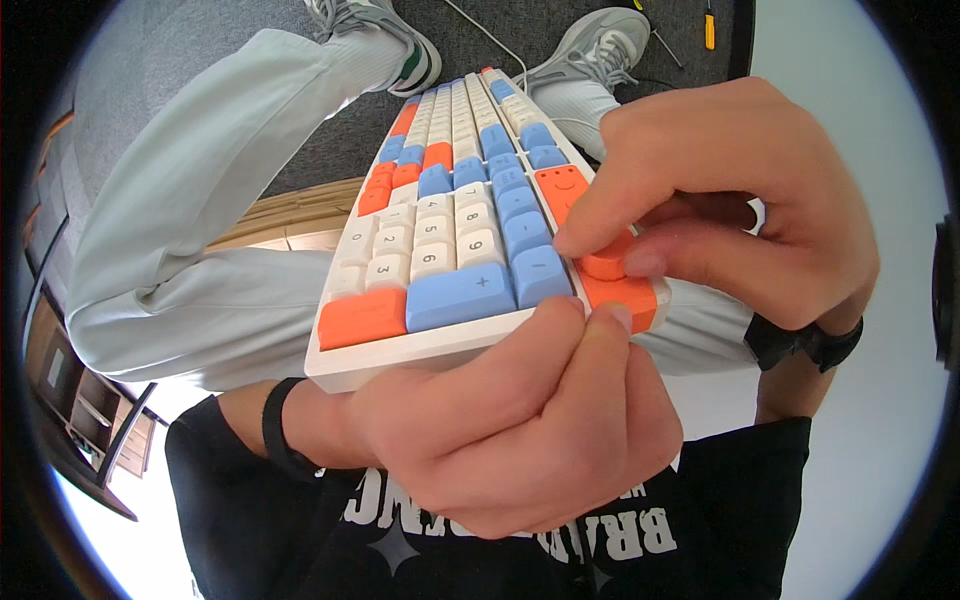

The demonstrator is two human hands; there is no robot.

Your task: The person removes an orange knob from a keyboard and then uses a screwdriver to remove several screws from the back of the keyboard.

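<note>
A white keyboard (450, 346) with white, blue and orange keys stretches away from me, its number pad nearest. On its right edge is an orange strip (622, 296) with a round orange knob (606, 264). My right hand (760, 195) is closed, thumb and forefinger pinching the knob from both sides. Its other fingers are curled and partly hidden. Below the near right corner, my left hand (520, 420) is also closed, thumb and forefinger tips pressed to the keyboard's edge beside the orange strip. What lies under those fingertips is hidden.
My light-trousered legs (180, 220) are spread around the keyboard. Beyond it are grey shoes (600, 45) on a dark grey mat (310, 140). A thin cable (488, 35) runs across the mat; a yellow-handled screwdriver (710, 30) lies far right. Wooden shelving (95, 410) stands at left.
</note>
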